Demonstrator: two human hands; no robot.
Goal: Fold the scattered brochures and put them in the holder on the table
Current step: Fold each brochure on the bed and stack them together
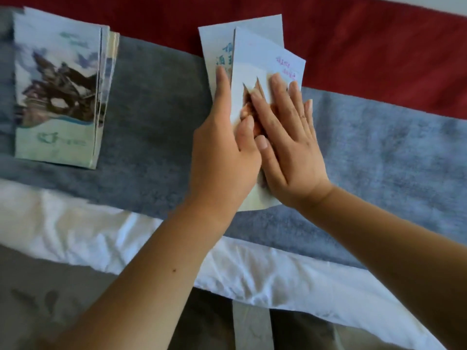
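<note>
A light blue brochure [255, 59] with a brown picture and pink writing lies partly folded on the grey towel [156, 97], a second panel sticking out behind it at the top left. My left hand [225, 152] rests along the brochure's left edge, thumb over the paper. My right hand [288, 145] lies flat on the top panel with fingers spread, pressing it down. A stack of folded brochures [58, 92] with a dark mountain picture sits at the far left of the towel. No holder is in view.
A red cloth [379, 46] runs along the back and right. A crumpled white sheet [101, 236] lies in front of the towel. Below it are a dark floor area and a pale strip [252, 329].
</note>
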